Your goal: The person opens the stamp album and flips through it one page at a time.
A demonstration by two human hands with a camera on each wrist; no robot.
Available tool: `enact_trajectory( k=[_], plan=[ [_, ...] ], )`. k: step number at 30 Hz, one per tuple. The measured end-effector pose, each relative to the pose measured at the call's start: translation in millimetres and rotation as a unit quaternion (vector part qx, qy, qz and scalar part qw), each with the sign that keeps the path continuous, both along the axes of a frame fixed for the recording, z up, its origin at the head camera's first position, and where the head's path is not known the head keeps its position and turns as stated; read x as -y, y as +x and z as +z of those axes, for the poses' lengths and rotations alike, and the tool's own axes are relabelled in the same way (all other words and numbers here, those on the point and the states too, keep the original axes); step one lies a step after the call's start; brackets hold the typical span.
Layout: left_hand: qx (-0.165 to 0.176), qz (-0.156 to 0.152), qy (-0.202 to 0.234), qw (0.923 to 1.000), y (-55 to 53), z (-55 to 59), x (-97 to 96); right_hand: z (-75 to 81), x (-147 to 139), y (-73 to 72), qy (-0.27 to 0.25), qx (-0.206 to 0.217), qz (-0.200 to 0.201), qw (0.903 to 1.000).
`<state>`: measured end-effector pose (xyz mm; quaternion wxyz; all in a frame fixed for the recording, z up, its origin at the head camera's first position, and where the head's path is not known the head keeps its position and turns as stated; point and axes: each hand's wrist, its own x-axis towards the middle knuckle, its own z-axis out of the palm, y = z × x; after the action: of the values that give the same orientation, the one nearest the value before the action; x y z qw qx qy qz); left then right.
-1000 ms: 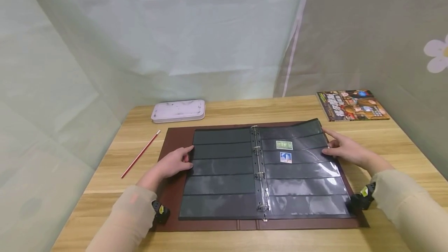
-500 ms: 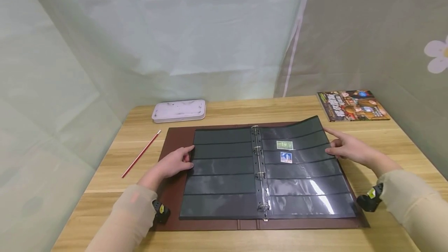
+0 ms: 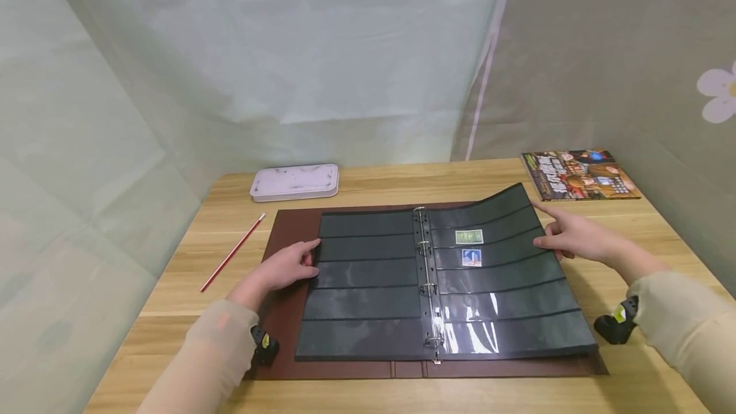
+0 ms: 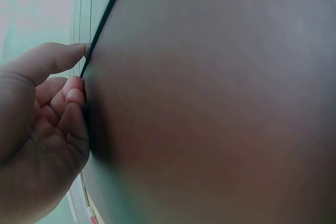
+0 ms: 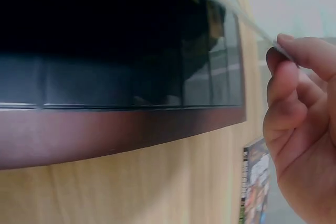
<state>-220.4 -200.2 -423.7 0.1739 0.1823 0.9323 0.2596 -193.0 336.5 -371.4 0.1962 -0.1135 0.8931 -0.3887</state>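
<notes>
A stamp album (image 3: pixel 368 369) with a brown cover lies spread on the table, its black pocket pages on metal rings. My right hand (image 3: pixel 577 235) pinches the outer edge of the right page (image 3: pixel 512 280), which curves up from the rings, its top corner highest. In the right wrist view the page edge runs between thumb and curled fingers (image 5: pixel 286 82). Two stamps, one green (image 3: pixel 469 236) and one blue (image 3: pixel 471 257), show in that page's pockets. My left hand (image 3: pixel 287 265) holds the outer edge of the left page (image 3: pixel 365 273), which lies flat; in the left wrist view its fingers (image 4: pixel 76 90) are at the edge.
A red pencil (image 3: pixel 232 252) lies left of the album. Behind it is a pale pencil case (image 3: pixel 295 182), and a comic-style book (image 3: pixel 581 174) lies at the back right. Pale cloth (image 3: pixel 345 82) hangs behind the table. Each wrist wears a small black camera (image 3: pixel 616 321).
My right hand has moved slightly right and raised the right page's outer edge, so the page bends more and its glare has shifted. The left hand stays where it was.
</notes>
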Motion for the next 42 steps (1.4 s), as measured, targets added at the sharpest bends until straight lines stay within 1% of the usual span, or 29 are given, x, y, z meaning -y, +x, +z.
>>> enact_trajectory(
  k=[7,10,14,17,24,34,42],
  plan=[
    [-0.004,-0.003,-0.002,1.0000,0.7,1.0,-0.9,19.8,4,-1.7,-0.016,0.009,-0.003,0.9998],
    [-0.004,-0.004,-0.004,1.0000,0.8,1.1,-0.6,26.6,6,-2.2,-0.015,0.002,-0.003,0.9999],
    [0.001,0.003,-0.004,1.0000,1.2,0.8,-0.4,35.5,9,-2.3,-0.008,-0.012,-0.003,0.9999],
    [0.005,0.007,0.000,1.0000,1.5,0.0,-0.9,41.6,10,-2.8,-0.004,-0.015,-0.002,0.9999],
    [0.005,0.007,0.001,1.0000,0.3,-0.9,-1.3,50.0,12,-5.0,-0.001,-0.007,0.003,1.0000],
    [0.003,0.010,-0.001,0.9999,-0.3,-2.3,-1.1,61.1,16,-7.5,-0.010,-0.012,0.018,0.9997],
    [0.005,0.011,-0.004,0.9999,0.8,0.0,-3.1,70.9,21,-9.2,0.006,-0.022,0.024,0.9994]
  ],
)
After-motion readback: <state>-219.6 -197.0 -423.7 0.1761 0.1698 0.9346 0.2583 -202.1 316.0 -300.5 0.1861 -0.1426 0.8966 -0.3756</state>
